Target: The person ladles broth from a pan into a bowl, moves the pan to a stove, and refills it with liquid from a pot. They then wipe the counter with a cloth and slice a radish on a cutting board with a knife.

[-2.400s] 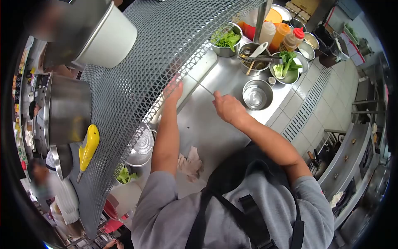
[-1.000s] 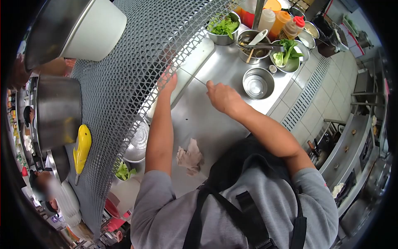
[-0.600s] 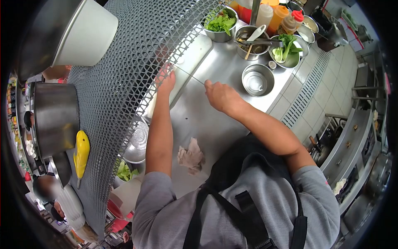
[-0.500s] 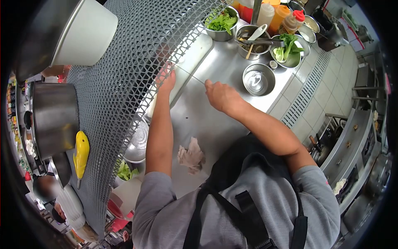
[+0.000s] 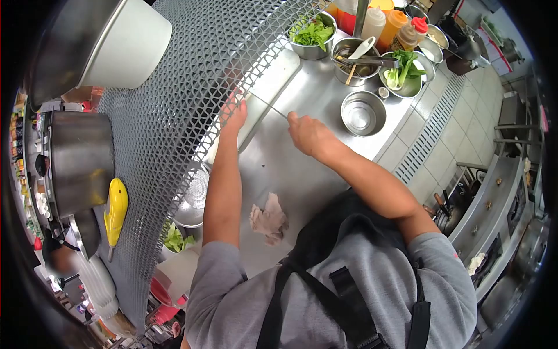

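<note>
Leftmost, a white tub, a steel pot and a yellow-handled tool are seen resting on a grey mesh shelf that is set above the steel counter. Beneath the shelf's right edge, the left hand is laid against a white cutting board. Its fingers are stretched forward and partly screened by the mesh, so whether anything is gripped cannot be told. A thin blade is seen edge-on. It runs from the board, just beside the left hand, back to the right hand, whose fingers are closed around its near end. A crumpled rag is noted on the counter between the two forearms, well apart from both hands. Farther right, an empty steel bowl stands near the right hand. Behind it, a bowl of greens and several squeeze bottles are ranged along the back of the counter.
</note>
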The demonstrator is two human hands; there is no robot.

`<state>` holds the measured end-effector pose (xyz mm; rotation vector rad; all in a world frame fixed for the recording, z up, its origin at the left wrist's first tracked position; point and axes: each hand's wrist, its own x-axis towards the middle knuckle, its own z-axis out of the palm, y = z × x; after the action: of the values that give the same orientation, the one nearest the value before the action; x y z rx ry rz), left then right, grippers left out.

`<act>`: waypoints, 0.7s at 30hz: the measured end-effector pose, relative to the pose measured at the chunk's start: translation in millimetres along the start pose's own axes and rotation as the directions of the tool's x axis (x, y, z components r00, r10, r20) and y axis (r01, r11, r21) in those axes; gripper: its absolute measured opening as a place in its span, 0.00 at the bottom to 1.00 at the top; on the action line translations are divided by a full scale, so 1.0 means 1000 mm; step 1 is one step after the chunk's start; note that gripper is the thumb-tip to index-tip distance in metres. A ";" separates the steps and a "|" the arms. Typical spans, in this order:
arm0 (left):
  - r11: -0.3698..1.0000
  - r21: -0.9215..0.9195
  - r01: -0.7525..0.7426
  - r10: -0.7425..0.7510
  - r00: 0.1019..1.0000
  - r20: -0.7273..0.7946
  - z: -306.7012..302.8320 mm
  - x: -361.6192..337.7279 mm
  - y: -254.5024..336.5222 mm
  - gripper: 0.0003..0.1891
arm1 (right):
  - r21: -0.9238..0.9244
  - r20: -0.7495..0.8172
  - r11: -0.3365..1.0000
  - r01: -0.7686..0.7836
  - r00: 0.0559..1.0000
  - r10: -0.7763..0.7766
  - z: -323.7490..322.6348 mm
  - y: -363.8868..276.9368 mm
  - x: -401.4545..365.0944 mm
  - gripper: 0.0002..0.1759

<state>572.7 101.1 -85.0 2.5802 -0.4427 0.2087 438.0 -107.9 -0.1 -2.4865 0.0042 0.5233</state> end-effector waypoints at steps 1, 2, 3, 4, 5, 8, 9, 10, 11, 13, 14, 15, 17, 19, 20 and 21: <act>1.000 -0.002 0.001 -0.001 1.000 0.000 0.001 0.000 -0.002 0.16 | -0.002 0.001 1.000 -0.001 1.000 0.001 -0.002 -0.002 -0.004 0.09; 1.000 0.022 0.017 -0.017 1.000 -0.004 0.002 0.001 -0.002 0.16 | -0.043 -0.009 0.999 0.019 1.000 -0.019 -0.004 -0.002 -0.008 0.09; 0.998 0.047 0.034 -0.034 0.999 -0.005 0.002 0.001 -0.003 0.16 | -0.082 -0.016 0.996 0.037 0.999 -0.039 -0.005 -0.003 -0.011 0.10; 0.998 0.063 0.018 -0.017 1.000 -0.006 0.003 0.001 -0.004 0.16 | -0.082 -0.016 0.996 0.037 0.999 -0.038 -0.006 -0.004 -0.013 0.10; 0.998 0.064 0.016 -0.016 1.000 -0.005 0.004 0.001 -0.005 0.16 | -0.067 -0.013 0.997 0.033 0.999 -0.034 -0.007 -0.005 -0.014 0.10; 0.999 0.052 -0.012 0.015 0.999 -0.050 0.008 0.000 -0.010 0.16 | -0.041 0.002 0.999 0.025 1.000 -0.025 -0.008 -0.005 -0.016 0.10; 0.999 0.036 -0.033 0.035 0.998 -0.047 0.006 0.000 -0.009 0.16 | -0.032 0.011 0.999 0.024 1.000 -0.023 -0.008 -0.006 -0.016 0.10; 0.998 0.020 -0.053 0.054 0.998 -0.045 0.005 -0.001 -0.007 0.16 | -0.030 0.013 0.999 0.023 1.000 -0.023 -0.009 -0.006 -0.016 0.10; 0.998 0.020 -0.052 0.053 0.998 -0.042 0.003 -0.001 -0.005 0.16 | -0.044 0.027 0.999 0.016 1.000 -0.015 -0.010 -0.007 -0.017 0.10; 1.000 0.011 -0.019 0.019 1.000 -0.017 0.003 0.000 -0.004 0.16 | -0.058 0.042 0.998 0.010 0.999 -0.008 -0.009 -0.008 -0.015 0.10; 1.000 0.011 -0.016 0.016 1.000 -0.015 0.003 -0.001 -0.004 0.16 | -0.064 0.040 0.998 0.010 0.999 -0.007 -0.008 -0.007 -0.014 0.09; 1.000 0.026 -0.017 0.017 1.000 -0.020 0.004 -0.002 -0.005 0.16 | -0.071 0.039 0.997 0.010 0.999 -0.007 -0.006 -0.007 -0.013 0.09; 0.999 0.044 -0.012 0.014 1.000 -0.026 0.005 -0.002 -0.005 0.16 | -0.078 0.032 0.997 0.008 0.999 -0.005 0.013 0.004 0.002 0.09; 0.998 0.056 -0.008 0.009 1.000 -0.018 0.004 -0.002 -0.003 0.16 | -0.086 0.022 0.996 0.005 1.000 -0.004 0.026 0.010 0.010 0.09; 0.998 0.059 -0.036 0.037 0.999 -0.018 0.003 -0.002 0.000 0.16 | -0.096 0.028 0.995 -0.006 1.000 0.009 0.030 0.013 0.014 0.09; 0.997 0.063 -0.039 0.041 0.999 -0.022 0.003 -0.001 -0.003 0.16 | -0.103 0.033 0.995 -0.018 0.999 0.021 0.031 0.014 0.017 0.09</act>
<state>572.9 102.0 -88.9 2.6282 -0.4867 0.2706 441.1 -100.1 -37.0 -2.5794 -0.0118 0.5870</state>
